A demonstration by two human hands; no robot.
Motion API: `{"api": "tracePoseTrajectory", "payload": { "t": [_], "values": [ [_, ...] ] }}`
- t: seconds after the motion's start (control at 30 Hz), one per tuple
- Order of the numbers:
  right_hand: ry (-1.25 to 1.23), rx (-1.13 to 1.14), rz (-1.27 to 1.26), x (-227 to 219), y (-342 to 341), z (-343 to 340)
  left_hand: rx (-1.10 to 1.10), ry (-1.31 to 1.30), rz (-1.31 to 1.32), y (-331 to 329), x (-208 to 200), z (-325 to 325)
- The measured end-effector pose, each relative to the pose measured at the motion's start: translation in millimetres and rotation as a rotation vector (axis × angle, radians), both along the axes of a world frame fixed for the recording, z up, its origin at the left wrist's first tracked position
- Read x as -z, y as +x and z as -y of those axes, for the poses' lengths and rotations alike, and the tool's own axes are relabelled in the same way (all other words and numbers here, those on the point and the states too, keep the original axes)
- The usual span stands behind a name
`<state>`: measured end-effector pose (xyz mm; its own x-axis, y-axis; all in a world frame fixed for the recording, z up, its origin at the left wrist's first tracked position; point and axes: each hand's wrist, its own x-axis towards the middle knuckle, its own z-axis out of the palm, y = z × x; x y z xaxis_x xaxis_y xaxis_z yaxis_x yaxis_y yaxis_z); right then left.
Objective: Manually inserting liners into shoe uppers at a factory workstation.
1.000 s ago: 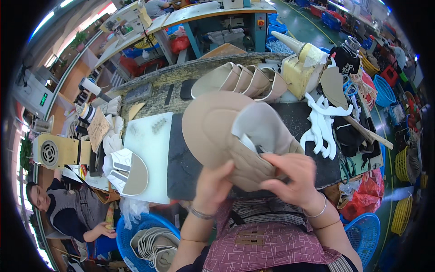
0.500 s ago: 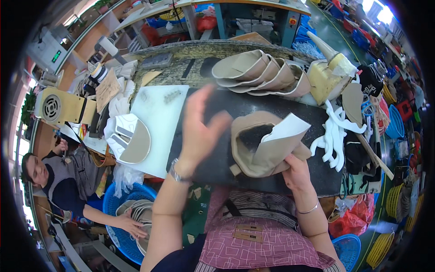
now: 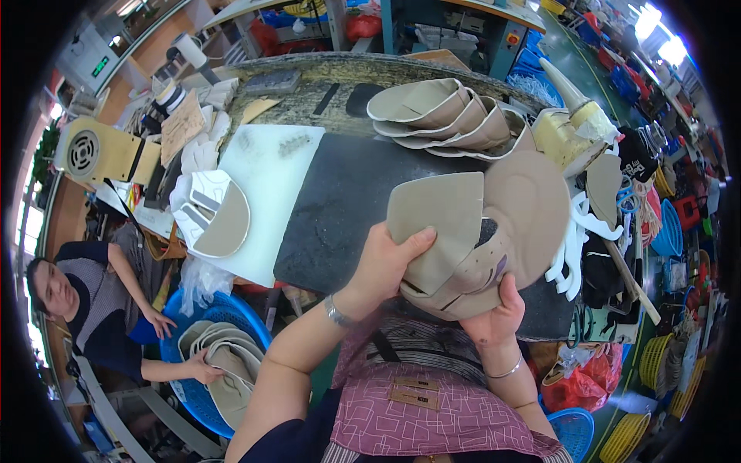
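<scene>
"What's furthest left?"

"A cream machine (image 3: 96,150) with a round grille. Below it sits a co-worker (image 3: 96,309), one hand by the rim of a blue basket (image 3: 224,309), the other on the nested beige pieces (image 3: 234,363) inside it."

"And on the bench?"

"A white-and-beige shell (image 3: 224,231) lies at the left edge of a white board (image 3: 270,170). A black mat (image 3: 332,208) comes next."

"The person's left hand?"

"The left hand (image 3: 394,262) is nearly closed on the curved beige piece (image 3: 436,208), thumb flat on its outer face, fingers hidden behind. That piece is held up above the mat's near right part, its broad rounded flap on the right."

"Behind it?"

"A row of nested beige shells (image 3: 432,104) with pale edges."

"The right hand?"

"The right hand (image 3: 494,316) cups the piece's lower right side, half curled, thumb upright; I can't tell how its fingers lie underneath."

"Further right?"

"White curved strips (image 3: 573,247) just beside the flap, then a red plastic bag (image 3: 590,382) below the bench edge."
</scene>
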<state>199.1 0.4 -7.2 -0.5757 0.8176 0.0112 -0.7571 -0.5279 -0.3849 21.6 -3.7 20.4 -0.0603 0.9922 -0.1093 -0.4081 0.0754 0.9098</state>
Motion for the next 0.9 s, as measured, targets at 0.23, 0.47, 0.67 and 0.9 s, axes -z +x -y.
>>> {"api": "tracePoseTrajectory", "payload": {
  "t": [0.23, 0.47, 0.67, 0.9],
  "values": [
    [0.036, 0.185, -0.012, 12.9, 5.2, -9.6, 0.312, -0.149, 0.269, 1.3, 6.9, -6.5],
    [-0.178, 0.211, 0.175, 1.3, 24.6, -15.1, 0.528, -0.135, 0.025, -1.0, 21.8, -4.4],
    [0.094, 0.233, 0.692, -11.4, 27.6, -3.3, 0.355, -0.116, -0.324, 12.3, 17.5, -6.0],
    [-0.008, 0.280, 0.512, -5.1, 22.1, -0.8, 0.219, -0.175, -0.448, 7.5, 17.9, -21.3]
  ]
}}
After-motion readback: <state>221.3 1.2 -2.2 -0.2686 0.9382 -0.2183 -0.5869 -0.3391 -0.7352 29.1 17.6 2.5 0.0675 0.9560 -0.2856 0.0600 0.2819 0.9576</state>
